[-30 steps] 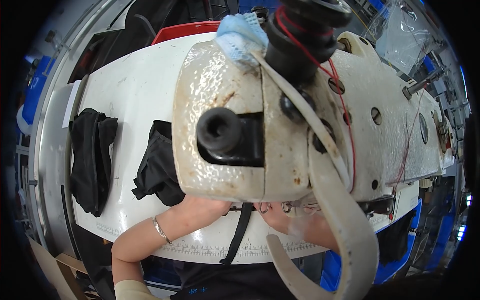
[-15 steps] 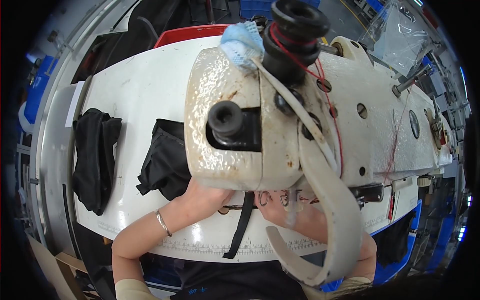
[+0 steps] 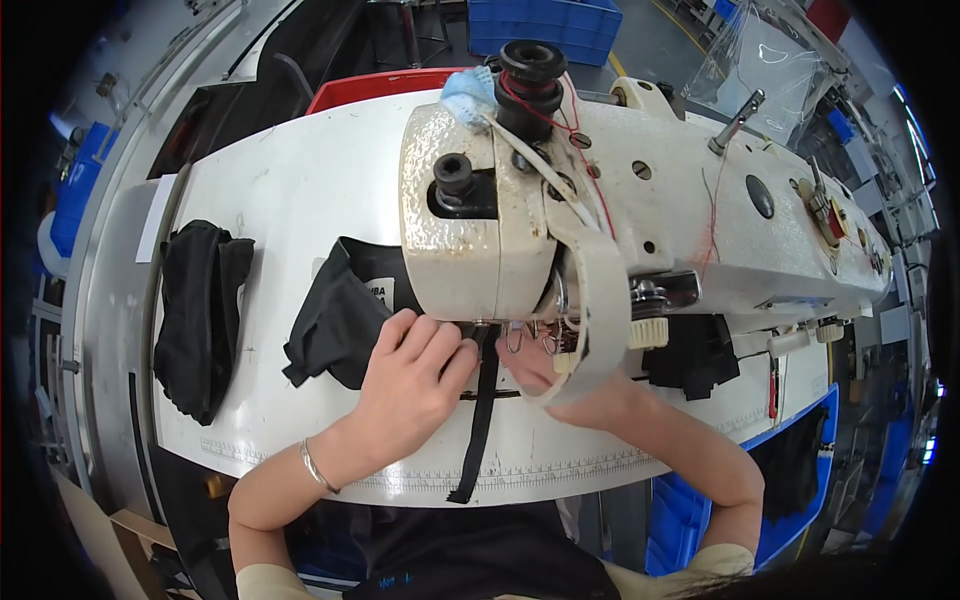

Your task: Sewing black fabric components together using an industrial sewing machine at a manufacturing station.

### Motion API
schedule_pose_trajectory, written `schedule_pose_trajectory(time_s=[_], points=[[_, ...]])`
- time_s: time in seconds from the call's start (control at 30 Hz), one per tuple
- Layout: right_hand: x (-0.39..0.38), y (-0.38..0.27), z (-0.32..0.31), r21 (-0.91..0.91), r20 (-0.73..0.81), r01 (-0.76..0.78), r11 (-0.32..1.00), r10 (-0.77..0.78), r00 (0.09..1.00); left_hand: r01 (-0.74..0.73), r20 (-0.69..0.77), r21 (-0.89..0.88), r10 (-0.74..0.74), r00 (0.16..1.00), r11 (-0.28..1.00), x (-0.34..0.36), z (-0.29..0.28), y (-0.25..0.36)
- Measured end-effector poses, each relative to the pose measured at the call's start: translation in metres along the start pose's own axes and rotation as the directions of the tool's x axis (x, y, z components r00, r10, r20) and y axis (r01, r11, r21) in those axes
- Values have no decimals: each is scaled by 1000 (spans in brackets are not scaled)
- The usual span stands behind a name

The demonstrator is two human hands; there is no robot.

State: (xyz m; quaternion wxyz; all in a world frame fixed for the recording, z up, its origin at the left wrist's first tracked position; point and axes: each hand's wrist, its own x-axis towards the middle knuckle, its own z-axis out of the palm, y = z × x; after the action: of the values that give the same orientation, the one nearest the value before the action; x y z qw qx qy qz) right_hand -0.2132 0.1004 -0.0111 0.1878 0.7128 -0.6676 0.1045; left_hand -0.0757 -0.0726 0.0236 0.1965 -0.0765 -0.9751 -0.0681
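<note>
Beneath the head of a cream sewing machine (image 3: 450, 265), a narrow black strap (image 3: 480, 430) runs toward me over the white table. My left hand (image 3: 415, 375) is closed beside the strap, fingers curled and tips hidden. A black fabric piece (image 3: 335, 315) with a white label lies behind that hand and reaches under the machine head. On the strap's other side, my right hand (image 3: 570, 395) reaches in by the needle area. The machine's curved white arm (image 3: 605, 310) and wire loops (image 3: 515, 340) partly cover its fingers, so its grip is hidden.
Folded black fabric (image 3: 203, 320) lies at the table's left, and more black cloth (image 3: 695, 360) sits right of the needle area. A red bin (image 3: 385, 88) stands behind the table. At the right edge hangs a blue bin (image 3: 825, 455) with dark cloth.
The view has shifted back, so the machine looks smaller and higher. My left hand, earlier partly hidden by the machine head, now shows curled fingers; more of my right hand shows too.
</note>
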Motion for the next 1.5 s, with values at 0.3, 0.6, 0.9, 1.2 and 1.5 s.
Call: schedule_pose_trajectory(time_s=[0.3, 0.6, 0.9, 1.2, 1.5], points=[[14, -22, -11, 54, -13, 170, 984, -169, 985, 93, 72, -142, -84, 994, 985, 5, -8, 11], [26, -19, -9, -8, 65, 284, 959, -283, 957, 292, 330, -390, -164, 930, 873, 11, -21, -6], [-10, -30, 5, 150, -85, 53, 987, -40, 996, 253, 111, -425, -227, 968, 869, -5, 1, -41], [-8, -36, 0, 276, -115, -12, 961, 45, 992, -192, -3, -88, 192, 981, 977, -19, 15, 2], [-8, -31, 2, 216, -74, 14, 976, 2, 997, -128, 51, -233, 143, 988, 964, -34, 41, -4]])
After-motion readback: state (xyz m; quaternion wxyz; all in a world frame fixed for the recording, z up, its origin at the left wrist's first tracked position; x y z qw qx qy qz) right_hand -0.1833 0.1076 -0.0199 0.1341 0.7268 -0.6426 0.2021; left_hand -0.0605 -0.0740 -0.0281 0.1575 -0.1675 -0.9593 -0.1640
